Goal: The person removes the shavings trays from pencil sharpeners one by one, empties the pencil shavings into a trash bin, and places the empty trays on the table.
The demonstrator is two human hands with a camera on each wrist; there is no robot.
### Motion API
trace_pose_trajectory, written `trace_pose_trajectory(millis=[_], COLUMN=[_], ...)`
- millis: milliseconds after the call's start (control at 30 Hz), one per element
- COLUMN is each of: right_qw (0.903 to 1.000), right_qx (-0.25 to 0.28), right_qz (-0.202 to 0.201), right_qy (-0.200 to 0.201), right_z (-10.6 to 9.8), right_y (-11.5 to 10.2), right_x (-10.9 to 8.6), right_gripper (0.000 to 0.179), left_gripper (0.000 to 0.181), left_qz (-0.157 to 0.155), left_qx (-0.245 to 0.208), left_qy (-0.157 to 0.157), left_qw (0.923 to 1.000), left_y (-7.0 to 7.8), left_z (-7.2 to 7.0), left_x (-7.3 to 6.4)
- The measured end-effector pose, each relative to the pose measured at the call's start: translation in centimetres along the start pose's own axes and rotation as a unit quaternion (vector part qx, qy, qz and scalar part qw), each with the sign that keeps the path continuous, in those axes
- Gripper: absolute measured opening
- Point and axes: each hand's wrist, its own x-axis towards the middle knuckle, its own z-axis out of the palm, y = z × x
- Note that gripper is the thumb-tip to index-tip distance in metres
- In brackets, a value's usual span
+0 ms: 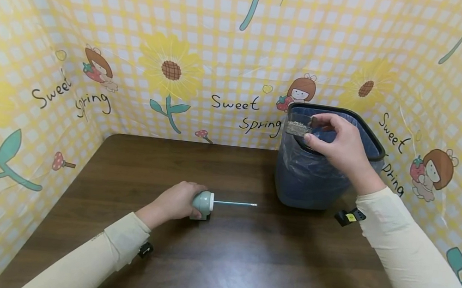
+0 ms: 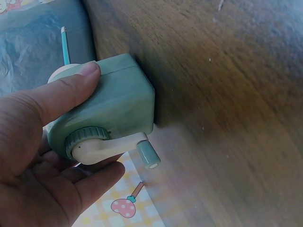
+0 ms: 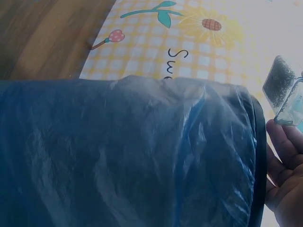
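Note:
My left hand (image 1: 177, 199) grips a pale green crank pencil sharpener (image 1: 203, 202) on the table, thumb over its body in the left wrist view. A blue pencil (image 1: 233, 203) sticks out of the sharpener's white front, pointing right. The crank handle (image 2: 111, 146) hangs free beside the palm. Over the rim of the trash bin (image 1: 306, 183), my right hand (image 1: 344, 143) pinches a small clear shavings drawer (image 1: 298, 128) by one end. Grey shavings lie along one side of that drawer, which looks tilted. In the right wrist view, only part of the drawer (image 3: 280, 82) and fingers shows.
The bin is dark blue, with a black rim (image 1: 377, 142) and a thin plastic liner (image 3: 142, 151). It stands at the back right of the brown wooden table (image 1: 149, 164). Yellow checked cloth (image 1: 223, 46) with printed flowers walls in the back and sides.

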Motion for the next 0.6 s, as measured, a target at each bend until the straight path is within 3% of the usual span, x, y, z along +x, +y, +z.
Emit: trace_pose_trajectory(millis=[600], right_qw=[0.9996], right_qx=[-0.022], right_qz=[0.011], right_qy=[0.014], right_z=[-1.4], right_y=[1.2], right_x=[0.7], right_gripper=[0.054], left_gripper=[0.076], left_qz=[-0.002], left_qx=[0.005], left_qy=[-0.003], left_qw=[1.0000], left_y=[0.1], left_z=[-0.1], left_x=[0.0])
